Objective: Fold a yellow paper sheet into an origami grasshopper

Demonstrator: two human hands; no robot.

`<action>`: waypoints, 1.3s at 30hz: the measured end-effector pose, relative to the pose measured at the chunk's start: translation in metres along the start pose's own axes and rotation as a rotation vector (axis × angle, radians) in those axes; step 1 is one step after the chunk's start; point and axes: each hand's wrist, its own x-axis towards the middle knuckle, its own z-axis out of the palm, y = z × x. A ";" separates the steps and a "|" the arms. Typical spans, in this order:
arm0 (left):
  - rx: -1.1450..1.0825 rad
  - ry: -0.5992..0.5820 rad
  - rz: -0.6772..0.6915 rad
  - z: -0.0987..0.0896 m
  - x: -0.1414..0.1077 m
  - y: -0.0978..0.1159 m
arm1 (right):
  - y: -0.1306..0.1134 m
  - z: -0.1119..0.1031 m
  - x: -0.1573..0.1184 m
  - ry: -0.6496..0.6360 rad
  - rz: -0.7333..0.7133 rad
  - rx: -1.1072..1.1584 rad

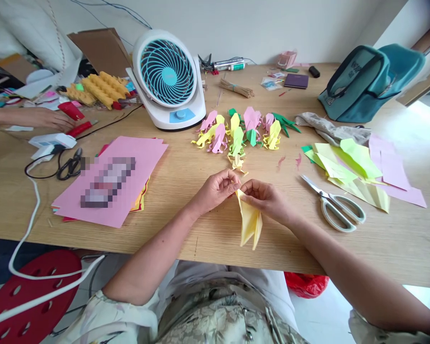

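Observation:
Pale yellow folded paper (pixel 250 222) hangs between my hands, just above the front part of the table, its pointed flaps toward me. My left hand (pixel 219 191) pinches its narrow upper tip. At the upper fold, my right hand (pixel 267 197) grips the same paper between thumb and fingers. The fingertips cover the tip itself. Just beyond my hands sits a small pale yellow origami figure (pixel 238 163). Behind it stand several origami figures (pixel 236 138) in pink, yellow and green. To the right lie scissors (pixel 340 210) with white handles, blades a little apart.
A white and blue fan (pixel 168 76) stands at the back left. Pink sheets (pixel 139 167) are stacked at left near a power strip (pixel 52 143). Loose cut paper (pixel 358 167) and a teal bag (pixel 361 86) lie right. Another person's hand (pixel 46 118) reaches in at left.

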 end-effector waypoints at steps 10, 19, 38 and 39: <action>0.207 0.090 0.080 0.011 0.004 -0.009 | 0.009 0.005 0.000 0.115 -0.073 -0.208; 0.373 0.290 0.073 0.024 0.002 -0.013 | 0.002 0.009 0.001 0.107 -0.048 -0.170; 0.286 0.109 -0.123 0.023 -0.002 -0.010 | 0.013 -0.003 0.003 0.255 -0.052 -0.151; 0.296 0.101 -0.123 0.023 -0.003 -0.010 | 0.014 -0.003 0.003 0.258 -0.047 -0.174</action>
